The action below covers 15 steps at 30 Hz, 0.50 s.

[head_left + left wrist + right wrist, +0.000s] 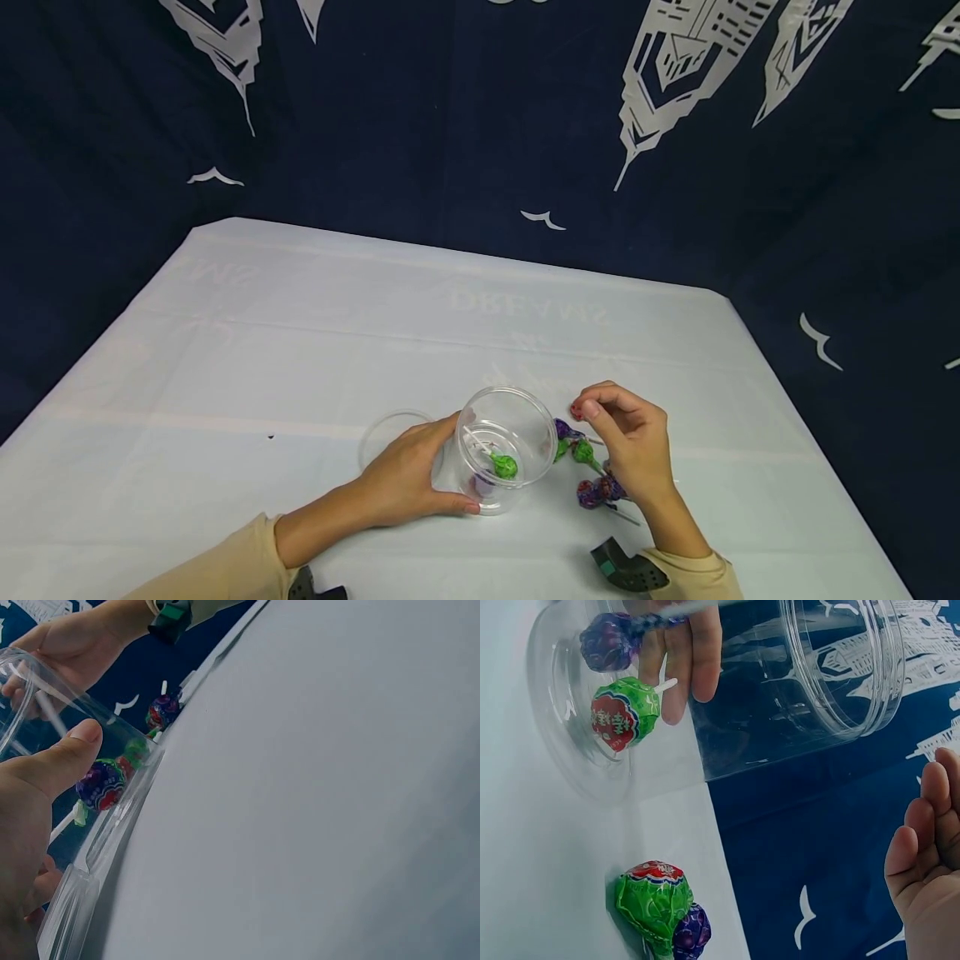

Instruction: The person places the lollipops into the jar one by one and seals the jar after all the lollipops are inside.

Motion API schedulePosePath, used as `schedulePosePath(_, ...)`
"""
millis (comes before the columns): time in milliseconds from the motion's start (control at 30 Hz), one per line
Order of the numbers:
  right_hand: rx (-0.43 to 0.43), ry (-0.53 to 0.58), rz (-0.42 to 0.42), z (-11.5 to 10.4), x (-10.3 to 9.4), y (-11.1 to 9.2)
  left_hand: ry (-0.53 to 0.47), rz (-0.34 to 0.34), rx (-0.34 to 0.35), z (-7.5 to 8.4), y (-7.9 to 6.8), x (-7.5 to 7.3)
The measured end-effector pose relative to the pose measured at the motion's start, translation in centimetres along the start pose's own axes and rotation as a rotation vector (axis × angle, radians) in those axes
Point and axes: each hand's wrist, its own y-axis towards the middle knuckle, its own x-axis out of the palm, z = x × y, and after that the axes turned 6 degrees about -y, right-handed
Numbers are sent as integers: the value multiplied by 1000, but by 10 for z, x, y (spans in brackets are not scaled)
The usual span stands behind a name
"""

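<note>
My left hand grips a clear plastic jar from its left side, thumb low at the front. The jar stands with its mouth uncovered. Inside lie a green lollipop and a purple lollipop. Right of the jar, my right hand is raised with thumb and forefinger together, pinching a small red lollipop head, mostly covered by the fingers. That lollipop does not show in the right wrist view, where only the right hand's other fingers appear.
Several loose lollipops, purple and green, lie on the white tabletop between the jar and my right hand. A clear round lid lies left of the jar, partly behind my left hand. A dark blue patterned cloth hangs behind the table.
</note>
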Motion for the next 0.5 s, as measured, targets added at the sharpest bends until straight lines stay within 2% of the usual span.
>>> schedulePosePath(300, -24, -4, -2, -1, -3, 1, 4, 6, 25, -2, 1, 0)
schedulePosePath(500, -29, 0, 21, 1, -5, 0, -2, -3, 2, -1, 0, 0)
